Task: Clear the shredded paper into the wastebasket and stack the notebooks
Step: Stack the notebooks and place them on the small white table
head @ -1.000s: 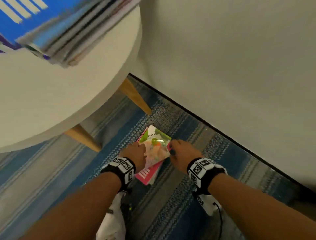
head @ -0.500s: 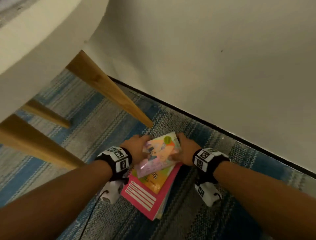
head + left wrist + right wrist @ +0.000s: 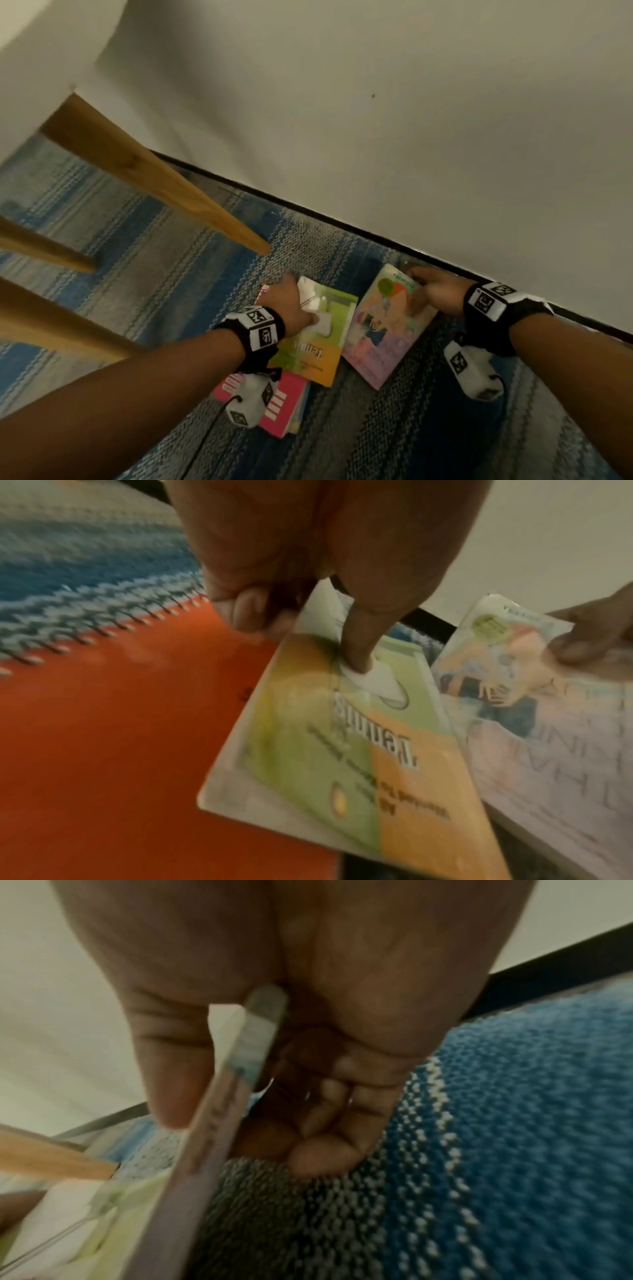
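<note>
Three notebooks lie on the striped rug by the wall. My left hand [image 3: 291, 301] grips the far end of the green and orange notebook [image 3: 318, 346], thumb [image 3: 359, 642] on its cover and fingers curled under its edge. That notebook rests on a red spiral notebook [image 3: 284, 407], which fills the left of the left wrist view [image 3: 103, 737]. My right hand [image 3: 430, 291] pinches the far end of a pastel pink notebook [image 3: 387, 339], thumb [image 3: 171, 1074] on one face and fingers [image 3: 335, 1110] on the other. The pink notebook sits to the right of the pile, tilted up off the rug.
Wooden table legs [image 3: 154, 178] slant down to the rug just left of and beyond the notebooks. The white wall [image 3: 411, 120] and its dark baseboard [image 3: 342, 226] run close behind my hands. Blue and grey rug [image 3: 394, 428] stretches toward me.
Both hands were on the pink notebook atop the pile. My right hand has since carried it off to the right, uncovering the green notebook, which my left hand now grips.
</note>
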`<control>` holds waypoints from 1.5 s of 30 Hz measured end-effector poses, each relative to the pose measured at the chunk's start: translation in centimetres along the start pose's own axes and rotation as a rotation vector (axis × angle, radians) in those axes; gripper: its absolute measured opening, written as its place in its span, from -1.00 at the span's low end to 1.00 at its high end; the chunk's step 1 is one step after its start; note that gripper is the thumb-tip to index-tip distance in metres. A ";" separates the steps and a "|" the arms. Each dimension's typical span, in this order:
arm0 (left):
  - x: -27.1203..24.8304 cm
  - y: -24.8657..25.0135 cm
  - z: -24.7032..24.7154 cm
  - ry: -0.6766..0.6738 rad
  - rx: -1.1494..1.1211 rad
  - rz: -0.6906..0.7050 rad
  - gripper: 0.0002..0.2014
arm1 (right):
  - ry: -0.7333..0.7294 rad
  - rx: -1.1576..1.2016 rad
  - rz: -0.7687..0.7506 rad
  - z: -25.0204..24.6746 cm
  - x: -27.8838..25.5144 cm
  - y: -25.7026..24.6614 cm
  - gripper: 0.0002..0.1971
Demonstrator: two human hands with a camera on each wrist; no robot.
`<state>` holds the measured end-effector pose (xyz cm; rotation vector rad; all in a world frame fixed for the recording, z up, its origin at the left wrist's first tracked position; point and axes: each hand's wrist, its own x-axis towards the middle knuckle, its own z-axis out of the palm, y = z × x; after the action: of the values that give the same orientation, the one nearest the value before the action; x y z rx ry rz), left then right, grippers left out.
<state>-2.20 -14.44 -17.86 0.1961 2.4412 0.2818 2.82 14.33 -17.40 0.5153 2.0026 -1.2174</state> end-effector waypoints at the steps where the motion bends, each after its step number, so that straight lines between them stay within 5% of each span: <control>1: 0.0 0.8 0.6 -0.001 0.000 0.045 -0.34 | 0.030 0.112 0.018 0.0 -0.3 0.4 -0.61; 5: 0.5 3.5 0.7 0.040 -0.154 0.087 -0.52 | 0.237 0.331 0.068 -1.4 -2.6 2.4 -0.48; 9: 1.3 5.4 0.0 0.099 -0.202 0.236 -0.58 | 0.177 0.096 0.068 -3.5 -6.2 2.1 -0.80; 11: 1.6 6.0 0.0 0.087 -0.228 0.272 -0.48 | 0.215 0.064 0.079 -4.6 -6.9 2.4 -0.60; 17: 2.6 3.2 -0.6 0.162 0.204 0.141 -0.66 | 0.312 0.223 -0.020 -4.6 -7.2 1.8 -0.87; 21: 2.8 -0.4 -2.4 0.094 0.239 0.085 -0.51 | 0.122 -0.217 -0.061 -3.3 -5.2 2.3 -0.84; 23: 2.6 -2.1 -3.2 0.023 0.177 0.064 -0.39 | 0.175 -0.581 -0.025 -2.5 -4.4 2.0 -0.54; 25: 2.1 -3.4 -3.7 -0.065 0.202 0.056 -0.20 | 0.241 -0.647 -0.059 -1.4 -3.9 1.4 -0.28; 27: 1.5 -4.7 -3.5 -0.124 0.254 0.080 -0.27 | 0.294 -0.701 -0.137 0.3 -3.2 0.7 -0.19; 31: 0.3 -6.2 -3.4 0.021 0.211 0.046 -0.66 | 0.209 -0.997 -0.409 4.3 -2.9 -0.7 -0.13; 35: 0.0 -5.4 -6.1 0.311 -0.002 0.082 -0.77 | 0.055 -1.143 -0.323 6.4 -3.1 -0.1 -0.20; 42: -1.4 -1.2 -8.2 0.405 -0.335 0.228 -0.73 | 0.126 -1.025 -0.114 3.7 -4.8 0.8 -0.21; 45: -1.9 1.9 -7.5 0.369 -0.360 0.332 -0.72 | 0.173 -0.730 -0.201 3.5 -5.3 -0.2 -0.10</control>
<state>-5.39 -14.17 -10.51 0.4206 2.6532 0.9695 7.50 11.30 -14.27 0.0533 2.4970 -0.4781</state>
